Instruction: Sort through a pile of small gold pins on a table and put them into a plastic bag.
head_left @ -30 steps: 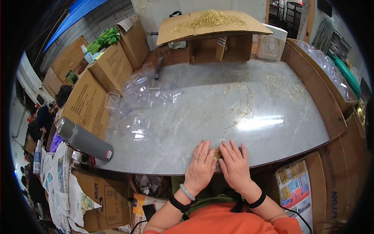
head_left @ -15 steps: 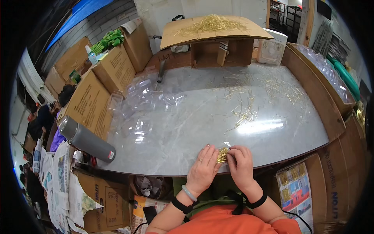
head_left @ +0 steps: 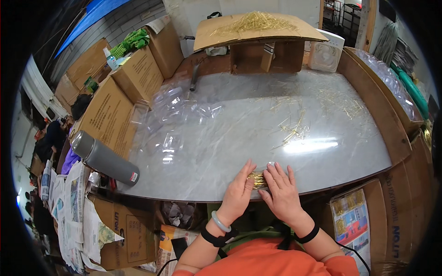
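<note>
A small bundle of thin gold-coloured wire pins [head_left: 259, 180] lies between my hands at the table's near edge. My left hand [head_left: 235, 192] is closed along the bundle's left side, its fingers held together and its thumb against the wires. On the other side, my right hand [head_left: 284, 193] is stretched out with fingers apart, touching the bundle's right end. Something clear or shiny glints by the right fingertips, too small to make out. Beyond the hands, loose gold pins [head_left: 294, 131] are scattered over the grey tabletop [head_left: 221, 147].
Clear plastic boxes [head_left: 172, 108] cluster on the table's left, near a grey flask [head_left: 108, 158]. Cardboard boxes [head_left: 108, 112] line the left side. At the back, a cardboard sheet [head_left: 207, 42] bears a pile of gold pins [head_left: 262, 22]; a white fan [head_left: 326, 55] stands beside it.
My right hand has opened from a pinch at the bundle to outstretched, spread fingers. The bundle has shifted slightly left, and my left hand has turned more upright along it.
</note>
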Demonstrator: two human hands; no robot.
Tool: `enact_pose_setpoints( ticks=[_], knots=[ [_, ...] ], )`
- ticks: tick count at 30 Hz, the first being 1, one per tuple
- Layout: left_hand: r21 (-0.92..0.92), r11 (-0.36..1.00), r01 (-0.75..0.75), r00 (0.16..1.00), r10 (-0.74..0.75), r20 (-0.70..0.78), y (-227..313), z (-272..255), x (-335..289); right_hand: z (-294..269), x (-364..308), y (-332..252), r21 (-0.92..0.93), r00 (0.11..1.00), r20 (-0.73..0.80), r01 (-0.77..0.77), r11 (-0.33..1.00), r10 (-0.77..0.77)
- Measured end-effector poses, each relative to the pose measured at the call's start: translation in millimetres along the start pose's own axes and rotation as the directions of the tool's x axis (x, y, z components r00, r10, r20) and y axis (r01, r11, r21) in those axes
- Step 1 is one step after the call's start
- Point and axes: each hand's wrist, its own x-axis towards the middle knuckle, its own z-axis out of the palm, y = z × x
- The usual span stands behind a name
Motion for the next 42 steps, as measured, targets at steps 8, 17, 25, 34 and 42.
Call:
enact_pose_setpoints(
  ticks=[8,17,25,34,42],
  knots=[
    [-0.038,0.996,-0.085,0.996,0.086,0.027,-2.5,-8.8,0.0,2.4,17.8,-18.1,0.013,0.982,-0.151,-0.115,0.993,0.116],
    [-0.079,0.992,-0.102,0.994,0.104,0.027,-6.9,-7.0,-1.9,26.7,23.6,-16.9,0.047,0.98,-0.133,-0.14,0.989,0.145],
    [0.019,0.987,-0.162,0.984,0.163,-0.076,-16.1,-12.0,-14.2,17.8,23.1,-24.0,-0.138,0.992,-0.088,-0.107,0.985,0.095],
    [0.484,0.805,-0.343,0.93,0.364,0.053,-16.0,-4.1,-23.4,26.5,21.5,-17.5,0.003,0.989,-0.061,-0.136,0.991,0.136],
    [0.536,0.798,-0.277,0.952,0.303,0.04,-5.2,28.3,-17.4,27.4,12.7,-7.5,-0.126,0.982,-0.146,-0.143,0.982,0.124]
  ],
)
